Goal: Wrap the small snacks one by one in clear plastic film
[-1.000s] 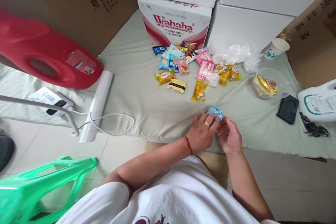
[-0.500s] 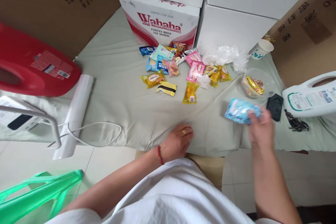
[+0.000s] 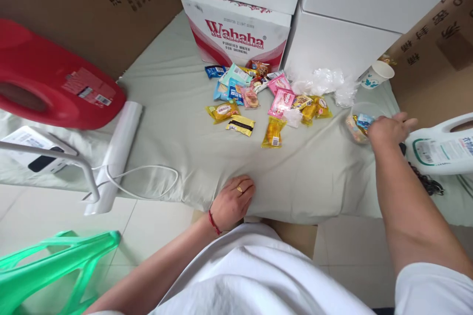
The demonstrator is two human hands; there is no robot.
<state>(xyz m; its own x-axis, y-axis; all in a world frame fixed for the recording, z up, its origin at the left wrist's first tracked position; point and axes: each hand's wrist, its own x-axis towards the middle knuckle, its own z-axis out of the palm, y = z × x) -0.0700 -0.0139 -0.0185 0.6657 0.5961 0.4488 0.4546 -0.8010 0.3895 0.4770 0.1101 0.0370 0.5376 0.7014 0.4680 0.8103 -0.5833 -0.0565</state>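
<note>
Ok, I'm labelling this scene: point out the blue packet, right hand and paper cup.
Blue packet (image 3: 364,120): head view, visible wrapper.
Right hand (image 3: 388,131): head view, back of hand.
Paper cup (image 3: 372,79): head view, printed side.

Near the surface's right edge, the right hand blocks my view of part of the clear bowl; I can't tell whether it touches the blue packet. The left hand's palm is hidden from me at the front edge. My picture cuts off the red jug and white jug. I can't read the yellow packet's small print.
</note>
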